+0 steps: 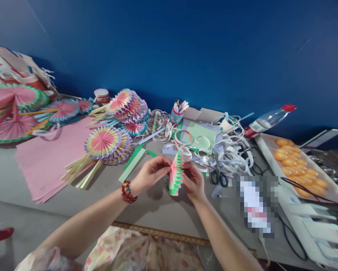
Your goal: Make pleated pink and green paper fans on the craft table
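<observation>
Left hand [149, 174]: fingers pinched on pink-and-green pleated paper fan [176, 175]
Right hand [196, 183]: fingers closed on fan's opposite side
Dark-handled metal scissors [219, 173]: on desk [163, 214], near right hand

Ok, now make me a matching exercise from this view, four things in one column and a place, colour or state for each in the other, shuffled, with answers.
1. pleated paper
2. scissors
3. bottle
4. bracelet

A. clear, with a red cap
B. dark red beads
C. between the left hand and the right hand
D. dark handles

Pairs: 1-C, 2-D, 3-A, 4-B
</observation>
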The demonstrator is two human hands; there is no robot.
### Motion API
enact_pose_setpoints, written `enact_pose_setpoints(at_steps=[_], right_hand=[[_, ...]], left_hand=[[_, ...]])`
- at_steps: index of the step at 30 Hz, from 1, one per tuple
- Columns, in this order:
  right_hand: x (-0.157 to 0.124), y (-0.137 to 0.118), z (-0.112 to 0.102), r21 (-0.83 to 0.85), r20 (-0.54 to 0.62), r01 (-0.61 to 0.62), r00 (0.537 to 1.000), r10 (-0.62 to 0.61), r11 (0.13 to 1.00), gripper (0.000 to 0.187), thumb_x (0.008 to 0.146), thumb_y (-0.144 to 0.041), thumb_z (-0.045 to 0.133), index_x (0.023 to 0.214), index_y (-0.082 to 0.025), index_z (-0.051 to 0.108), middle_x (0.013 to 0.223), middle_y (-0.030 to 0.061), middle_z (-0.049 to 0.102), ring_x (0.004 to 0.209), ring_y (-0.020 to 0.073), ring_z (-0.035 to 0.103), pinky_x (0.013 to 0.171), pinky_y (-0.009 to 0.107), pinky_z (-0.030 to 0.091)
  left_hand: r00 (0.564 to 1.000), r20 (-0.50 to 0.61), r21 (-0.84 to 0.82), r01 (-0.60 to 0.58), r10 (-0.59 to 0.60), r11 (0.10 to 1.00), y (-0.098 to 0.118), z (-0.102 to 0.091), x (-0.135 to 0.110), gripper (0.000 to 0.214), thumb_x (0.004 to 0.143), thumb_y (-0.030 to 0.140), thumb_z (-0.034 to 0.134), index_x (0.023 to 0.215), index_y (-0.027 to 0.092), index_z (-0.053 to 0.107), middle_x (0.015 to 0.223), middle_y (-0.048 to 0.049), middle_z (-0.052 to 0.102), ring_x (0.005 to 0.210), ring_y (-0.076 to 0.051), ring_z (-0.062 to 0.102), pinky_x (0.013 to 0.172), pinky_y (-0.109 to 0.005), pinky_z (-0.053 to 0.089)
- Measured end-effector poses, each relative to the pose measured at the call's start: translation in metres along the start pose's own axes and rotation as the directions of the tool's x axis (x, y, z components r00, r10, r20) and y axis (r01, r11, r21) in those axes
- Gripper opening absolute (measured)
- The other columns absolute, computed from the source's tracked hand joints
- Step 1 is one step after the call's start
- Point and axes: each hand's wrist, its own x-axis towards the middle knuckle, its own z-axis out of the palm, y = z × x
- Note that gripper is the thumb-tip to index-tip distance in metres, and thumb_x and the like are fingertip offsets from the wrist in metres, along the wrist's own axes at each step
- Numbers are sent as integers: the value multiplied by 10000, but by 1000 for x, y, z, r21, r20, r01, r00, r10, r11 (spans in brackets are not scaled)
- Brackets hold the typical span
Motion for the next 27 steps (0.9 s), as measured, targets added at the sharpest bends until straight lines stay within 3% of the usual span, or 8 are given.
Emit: enact_pose_setpoints(at_steps=[12, 27], right_hand=[[0, 2, 6, 73, -8, 54, 999, -54, 996, 172, 779, -367, 749, 866, -241, 671, 848, 11, 635, 745, 173, 593, 664, 272, 489], [1, 8, 5, 178, 28, 24, 999, -30, 984, 206, 776, -424, 759, 861, -249, 693, 845, 20, 653, 767, 178, 602, 677, 278, 493]], left_hand=[[999, -52, 0, -11, 11, 1000, -9, -3, -1, 167, 843, 327, 701, 864, 162, 680, 825, -35, 627, 754, -147, 583, 722, -249, 475], [994, -107, -51, 17, -23, 999, -5, 0, -1, 144, 783, 274, 745, 776, 149, 675, 748, -17, 631, 696, -125, 574, 680, -235, 464]])
